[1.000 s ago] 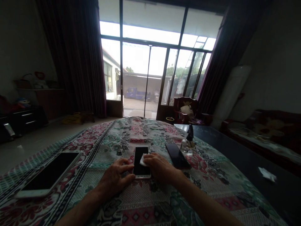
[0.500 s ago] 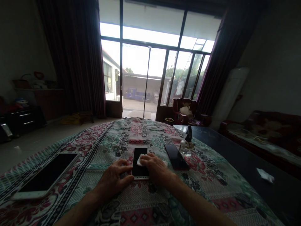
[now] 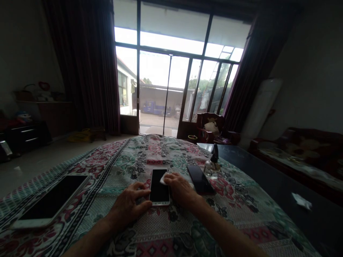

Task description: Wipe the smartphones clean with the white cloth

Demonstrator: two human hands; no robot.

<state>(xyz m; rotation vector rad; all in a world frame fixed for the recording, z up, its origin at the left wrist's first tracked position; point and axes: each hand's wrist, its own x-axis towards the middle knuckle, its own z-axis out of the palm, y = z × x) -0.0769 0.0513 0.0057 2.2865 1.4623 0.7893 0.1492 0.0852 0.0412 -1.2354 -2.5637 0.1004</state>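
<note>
A white-framed smartphone (image 3: 158, 191) with a dark screen lies face up on the patterned cloth in front of me. My left hand (image 3: 132, 200) holds its lower left edge, with fingertips on the side and the thumb by the bottom corner. On the upper right of the screen, my right hand (image 3: 180, 188) presses a folded white tissue (image 3: 163, 179), its fingers closed over it. A second dark phone (image 3: 199, 179) lies just right of that hand. Beside it stands a clear spray bottle (image 3: 212, 167) with a black nozzle.
A large white tablet (image 3: 53, 200) lies at the left on the flowered tablecloth (image 3: 120, 235). Along the right runs a dark tabletop (image 3: 270, 178) with a crumpled white tissue (image 3: 302, 201) on it. Wooden seats and a glass door stand beyond.
My right hand has slid the tissue a little to the right across the screen, uncovering more of its middle. The left hand stays at the phone's edge.
</note>
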